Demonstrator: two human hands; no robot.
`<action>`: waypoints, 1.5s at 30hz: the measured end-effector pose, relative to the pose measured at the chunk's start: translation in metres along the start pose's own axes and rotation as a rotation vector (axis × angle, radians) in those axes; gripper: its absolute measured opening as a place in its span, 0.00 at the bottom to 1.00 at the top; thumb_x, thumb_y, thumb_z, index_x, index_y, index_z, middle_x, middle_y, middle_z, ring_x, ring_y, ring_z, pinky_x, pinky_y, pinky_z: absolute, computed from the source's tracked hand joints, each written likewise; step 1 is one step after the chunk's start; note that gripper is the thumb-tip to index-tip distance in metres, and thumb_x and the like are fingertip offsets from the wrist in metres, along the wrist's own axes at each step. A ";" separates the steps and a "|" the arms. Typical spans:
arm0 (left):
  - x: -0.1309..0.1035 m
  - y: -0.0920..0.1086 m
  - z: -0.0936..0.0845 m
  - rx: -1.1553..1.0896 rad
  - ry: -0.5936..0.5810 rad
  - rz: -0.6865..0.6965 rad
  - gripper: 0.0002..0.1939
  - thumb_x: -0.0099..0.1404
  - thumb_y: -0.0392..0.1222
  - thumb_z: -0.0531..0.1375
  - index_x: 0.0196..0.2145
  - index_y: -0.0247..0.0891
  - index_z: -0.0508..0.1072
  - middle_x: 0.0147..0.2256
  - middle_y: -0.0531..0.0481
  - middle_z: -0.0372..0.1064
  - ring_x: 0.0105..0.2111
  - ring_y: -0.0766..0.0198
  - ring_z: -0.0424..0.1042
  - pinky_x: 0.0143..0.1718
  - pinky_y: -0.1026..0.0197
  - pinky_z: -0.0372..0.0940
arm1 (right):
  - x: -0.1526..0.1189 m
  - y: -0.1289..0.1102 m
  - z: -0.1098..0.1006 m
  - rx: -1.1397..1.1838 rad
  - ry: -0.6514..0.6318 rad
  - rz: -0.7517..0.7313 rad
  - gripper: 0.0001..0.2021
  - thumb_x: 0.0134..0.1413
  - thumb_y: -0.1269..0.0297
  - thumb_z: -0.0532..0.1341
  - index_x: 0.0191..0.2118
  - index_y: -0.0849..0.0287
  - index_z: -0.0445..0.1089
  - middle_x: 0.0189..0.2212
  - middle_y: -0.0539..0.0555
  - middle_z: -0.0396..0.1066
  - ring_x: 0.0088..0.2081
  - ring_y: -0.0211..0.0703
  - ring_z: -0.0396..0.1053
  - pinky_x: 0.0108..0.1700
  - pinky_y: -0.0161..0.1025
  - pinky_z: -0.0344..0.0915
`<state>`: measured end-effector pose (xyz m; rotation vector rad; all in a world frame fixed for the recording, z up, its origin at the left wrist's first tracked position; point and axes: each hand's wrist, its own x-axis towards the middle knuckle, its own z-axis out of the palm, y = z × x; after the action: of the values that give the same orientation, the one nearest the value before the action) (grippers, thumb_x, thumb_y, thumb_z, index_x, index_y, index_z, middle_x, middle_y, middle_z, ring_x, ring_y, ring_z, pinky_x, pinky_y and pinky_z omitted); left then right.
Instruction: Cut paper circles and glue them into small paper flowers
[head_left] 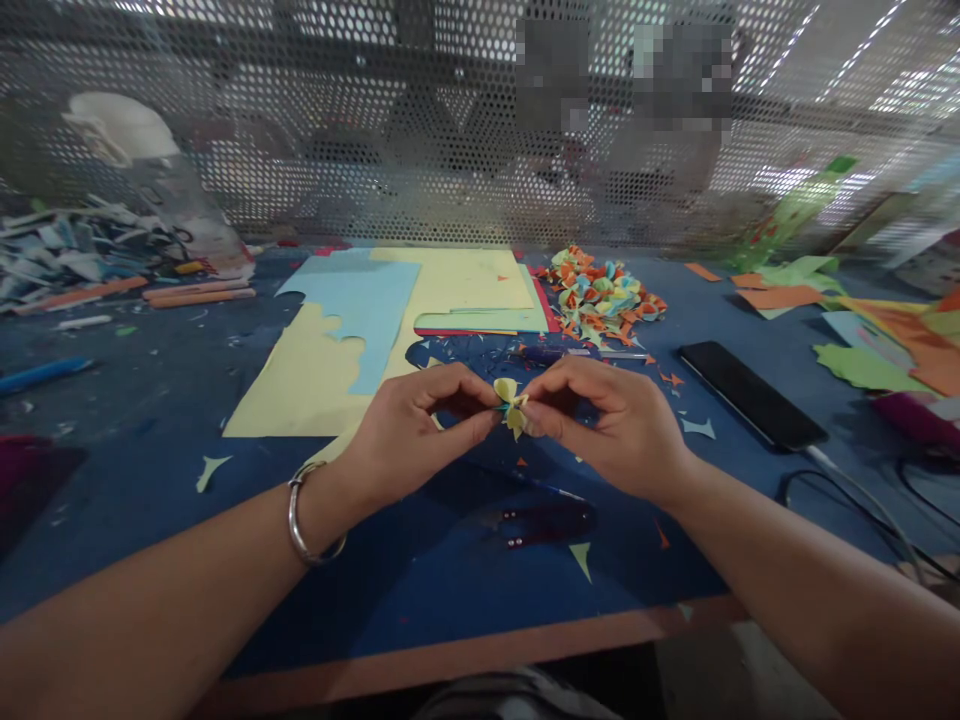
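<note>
A small yellow paper flower (513,408) is held between both hands above the blue table (300,560). My left hand (420,425) pinches it from the left, where a bit of teal shows at the fingertips. From the right, the thumb and forefinger of my right hand (611,425) pinch a petal. Behind the hands lie yellow sheets (292,390) with a cut blue sheet (386,300) on top. A heap of small folded paper flowers (600,295) in orange, yellow and blue sits beyond my right hand. Dark thread snips (547,522) lie below the hands.
A black phone (750,395) with a cable lies at the right, near coloured paper scraps (862,365). Rolled paper pieces (67,255) and a clear bottle (180,210) stand back left. A perforated metal screen (322,150) rises behind the table.
</note>
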<state>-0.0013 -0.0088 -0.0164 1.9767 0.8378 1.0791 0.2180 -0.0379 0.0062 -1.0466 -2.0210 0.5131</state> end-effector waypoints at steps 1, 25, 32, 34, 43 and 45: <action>0.000 0.002 0.000 0.031 0.003 0.018 0.03 0.62 0.34 0.64 0.35 0.37 0.77 0.32 0.51 0.75 0.31 0.67 0.74 0.36 0.64 0.69 | 0.001 0.000 0.000 0.006 -0.002 0.010 0.03 0.61 0.66 0.63 0.37 0.59 0.74 0.30 0.49 0.72 0.30 0.33 0.69 0.32 0.32 0.65; 0.002 0.009 -0.002 0.244 0.028 0.032 0.03 0.62 0.35 0.62 0.33 0.38 0.77 0.31 0.52 0.77 0.29 0.68 0.74 0.35 0.66 0.69 | 0.003 0.000 0.000 0.035 0.017 0.087 0.05 0.59 0.63 0.65 0.35 0.59 0.74 0.29 0.49 0.74 0.28 0.33 0.70 0.31 0.32 0.66; 0.000 0.008 -0.001 0.265 0.098 0.032 0.03 0.62 0.38 0.64 0.35 0.38 0.78 0.32 0.50 0.78 0.30 0.66 0.75 0.35 0.64 0.69 | 0.003 0.001 0.000 0.058 -0.005 0.147 0.06 0.59 0.62 0.64 0.36 0.60 0.74 0.28 0.50 0.75 0.28 0.34 0.71 0.31 0.33 0.67; 0.000 0.008 0.000 0.288 0.113 0.037 0.03 0.63 0.39 0.64 0.35 0.39 0.78 0.32 0.50 0.79 0.31 0.65 0.76 0.36 0.63 0.70 | 0.003 0.002 0.000 0.056 -0.007 0.161 0.07 0.59 0.62 0.65 0.36 0.60 0.74 0.28 0.50 0.75 0.28 0.35 0.72 0.31 0.33 0.67; -0.002 0.007 0.002 0.364 0.147 0.145 0.06 0.65 0.40 0.63 0.39 0.42 0.79 0.37 0.49 0.80 0.36 0.62 0.78 0.41 0.60 0.72 | 0.003 0.007 0.003 0.080 0.004 0.209 0.06 0.58 0.62 0.64 0.34 0.59 0.73 0.27 0.49 0.73 0.26 0.33 0.69 0.29 0.32 0.66; -0.003 0.008 0.002 0.363 0.144 0.176 0.06 0.66 0.40 0.63 0.40 0.42 0.79 0.38 0.49 0.81 0.37 0.62 0.78 0.42 0.60 0.72 | 0.004 0.009 0.003 0.071 0.004 0.215 0.05 0.58 0.63 0.64 0.34 0.59 0.73 0.26 0.49 0.73 0.25 0.33 0.68 0.28 0.32 0.65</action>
<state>0.0008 -0.0159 -0.0122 2.3304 1.0081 1.2520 0.2186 -0.0299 0.0005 -1.2272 -1.8826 0.6886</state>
